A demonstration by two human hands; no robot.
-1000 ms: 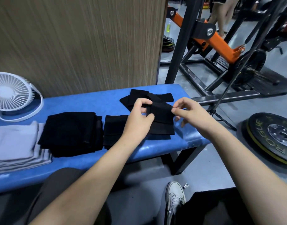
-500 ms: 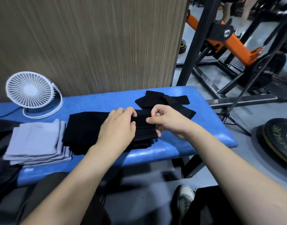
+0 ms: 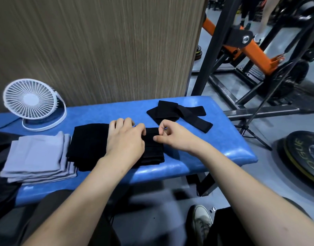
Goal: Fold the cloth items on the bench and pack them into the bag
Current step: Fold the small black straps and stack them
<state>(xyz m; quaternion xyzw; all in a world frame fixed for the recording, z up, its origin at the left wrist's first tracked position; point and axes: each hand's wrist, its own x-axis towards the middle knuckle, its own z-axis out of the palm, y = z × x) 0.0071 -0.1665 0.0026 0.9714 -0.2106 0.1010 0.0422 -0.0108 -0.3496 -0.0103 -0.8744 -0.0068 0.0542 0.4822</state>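
Both hands are working over a small folded black cloth (image 3: 153, 148) lying on the blue padded surface (image 3: 223, 139), just right of a larger folded black stack (image 3: 88, 144) and touching it. The left hand (image 3: 126, 139) is lying palm-down across the seam between the two, its fingers bent and pressing the cloth's upper edge. The right hand (image 3: 172, 137) is curling loosely at the cloth's right edge, thumb and forefinger pinched together; whether fabric is caught between them is hard to tell. Behind the hands a loose black strap-like cloth (image 3: 179, 113) is sprawling unfolded, well apart from the fingers. A grey folded pile (image 3: 37, 157) is sitting at the far left, near a white fan (image 3: 31, 102). On the weight plate (image 3: 305, 157) on the floor, yellow letters are partly reading "OGUE". Compared with half a second ago, the hands are sitting slightly further apart, the right one having drawn back from the left, while the cloth is staying in place beside the stack.
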